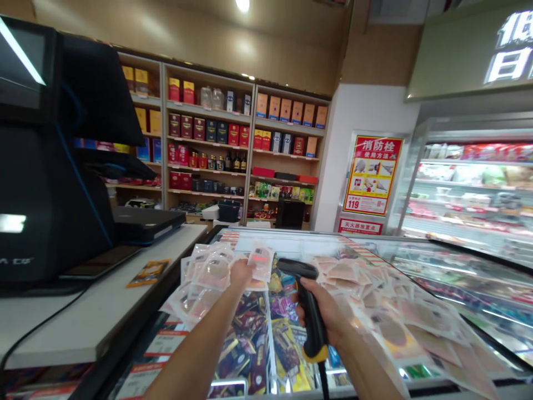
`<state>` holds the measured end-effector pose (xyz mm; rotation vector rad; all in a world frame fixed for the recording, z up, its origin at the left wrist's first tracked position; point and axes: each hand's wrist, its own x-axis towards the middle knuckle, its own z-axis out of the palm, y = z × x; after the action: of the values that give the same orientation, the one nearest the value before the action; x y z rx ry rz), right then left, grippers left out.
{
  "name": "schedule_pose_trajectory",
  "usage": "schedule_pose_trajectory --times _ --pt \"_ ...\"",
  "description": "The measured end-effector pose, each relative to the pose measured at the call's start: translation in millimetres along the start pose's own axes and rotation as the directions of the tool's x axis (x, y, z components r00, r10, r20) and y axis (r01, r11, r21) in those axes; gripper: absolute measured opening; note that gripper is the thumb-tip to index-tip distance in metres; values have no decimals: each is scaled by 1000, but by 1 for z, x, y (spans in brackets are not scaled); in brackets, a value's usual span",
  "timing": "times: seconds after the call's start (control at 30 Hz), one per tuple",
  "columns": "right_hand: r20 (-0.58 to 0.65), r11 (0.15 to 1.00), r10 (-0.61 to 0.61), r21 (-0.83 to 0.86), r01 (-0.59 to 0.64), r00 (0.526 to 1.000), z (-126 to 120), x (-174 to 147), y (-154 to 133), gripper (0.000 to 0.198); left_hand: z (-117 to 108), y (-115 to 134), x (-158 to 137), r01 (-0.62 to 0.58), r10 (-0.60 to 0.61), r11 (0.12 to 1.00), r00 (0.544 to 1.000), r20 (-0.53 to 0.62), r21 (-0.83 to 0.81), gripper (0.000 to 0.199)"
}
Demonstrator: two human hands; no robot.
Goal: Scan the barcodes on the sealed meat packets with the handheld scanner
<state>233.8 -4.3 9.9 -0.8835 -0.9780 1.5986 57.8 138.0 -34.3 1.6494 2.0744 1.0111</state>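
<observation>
My right hand (322,311) is wrapped round the grip of a black and yellow barcode scanner (310,316), its head pointing left. A red patch of light falls on a clear flat packet (261,261) whose left edge my left hand (241,273) pinches. Similar clear packets lie in a pile (212,272) on the freezer glass, left of my left hand. To the right of the scanner spreads a larger heap of such packets (375,300), pale pink through the plastic. What the packets contain I cannot make out.
Under the hands is a glass-topped chest freezer (250,333) with colourful wrapped goods inside. A counter (100,300) at the left bears a checkout machine (45,166) and an orange packet (149,273). Shelves of boxes (208,128) stand behind; a lit display fridge (470,189) stands right.
</observation>
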Motion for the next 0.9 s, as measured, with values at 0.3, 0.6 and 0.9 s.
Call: schedule_pose_trajectory --times 0.3,0.6,0.9 --pt "-139 997 -77 -27 74 987 -36 -4 -16 22 -16 -6 -5 17 -13 989 1000 -26 149 24" --pt "-415 983 -184 -90 161 891 -113 -13 -44 20 2 37 -31 -206 256 952 941 -222 226 43" --pt "-505 986 -168 -67 155 846 -157 -28 -48 17 94 94 -70 -514 495 842 857 143 167 49"
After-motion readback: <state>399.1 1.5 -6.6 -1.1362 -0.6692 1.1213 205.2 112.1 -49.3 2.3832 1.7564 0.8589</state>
